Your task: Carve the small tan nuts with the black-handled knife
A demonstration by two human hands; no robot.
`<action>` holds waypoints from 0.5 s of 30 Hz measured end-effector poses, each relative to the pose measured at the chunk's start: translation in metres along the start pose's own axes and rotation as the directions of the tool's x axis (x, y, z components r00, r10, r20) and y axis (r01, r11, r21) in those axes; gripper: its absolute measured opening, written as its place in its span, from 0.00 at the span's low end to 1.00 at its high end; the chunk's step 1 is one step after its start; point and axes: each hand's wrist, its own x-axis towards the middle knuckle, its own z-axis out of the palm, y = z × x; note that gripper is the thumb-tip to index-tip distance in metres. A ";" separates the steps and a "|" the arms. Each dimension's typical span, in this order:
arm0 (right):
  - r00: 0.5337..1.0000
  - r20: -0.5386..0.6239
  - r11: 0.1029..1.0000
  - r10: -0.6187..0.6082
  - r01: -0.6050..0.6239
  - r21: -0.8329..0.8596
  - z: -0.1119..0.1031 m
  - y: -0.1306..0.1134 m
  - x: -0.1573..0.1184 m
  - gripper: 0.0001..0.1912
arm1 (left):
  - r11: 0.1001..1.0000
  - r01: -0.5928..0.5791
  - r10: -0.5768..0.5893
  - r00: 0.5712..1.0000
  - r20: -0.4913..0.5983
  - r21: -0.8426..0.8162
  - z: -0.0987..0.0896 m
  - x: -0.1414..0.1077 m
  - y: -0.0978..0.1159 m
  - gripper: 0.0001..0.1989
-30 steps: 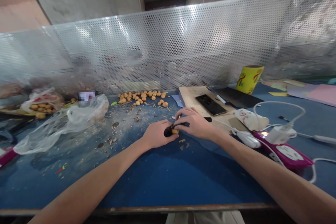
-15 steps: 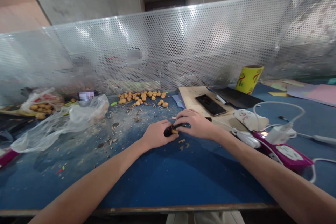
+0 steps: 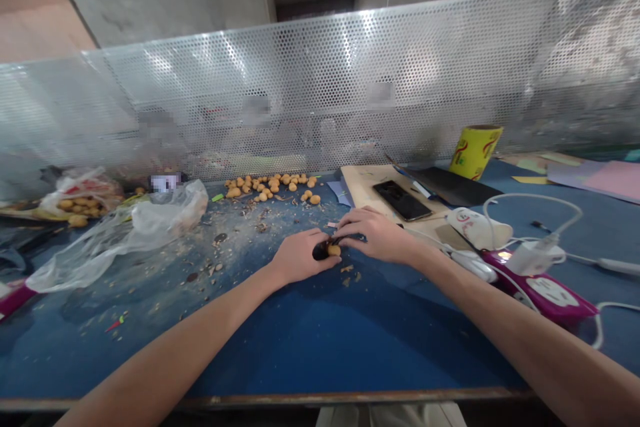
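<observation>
A small golden nut [image 3: 334, 250] is held just above the blue table [image 3: 260, 353]. The curled left hand [image 3: 304, 257] grips a dark rounded object [image 3: 321, 252] with the nut at its fingertips, while the right hand [image 3: 379, 236], fingers bent, closes on a slim dark tool [image 3: 351, 237] touching the nut. Shell bits [image 3: 346, 269] lie just below; a heap of similar nuts [image 3: 270, 181] sits farther back.

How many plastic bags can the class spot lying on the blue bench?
2: a clear plastic bag spread out at the left, and a red-printed bag of round golden nuts just beyond it. More could be hidden behind them.
</observation>
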 end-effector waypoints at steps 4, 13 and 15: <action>1.000 0.000 1.000 0.014 -0.014 0.024 0.000 -0.002 0.001 0.09 | 1.000 -0.004 0.004 1.000 -0.005 -0.006 0.000 0.000 0.000 0.21; 0.999 -0.050 0.997 0.002 0.002 0.078 0.006 -0.006 0.002 0.06 | 1.000 0.008 -0.008 1.000 -0.006 -0.008 0.000 0.001 0.000 0.20; 0.999 -0.042 0.996 -0.006 0.010 0.090 0.007 -0.007 0.002 0.06 | 1.000 0.011 -0.011 1.000 -0.003 -0.004 0.001 0.002 0.000 0.20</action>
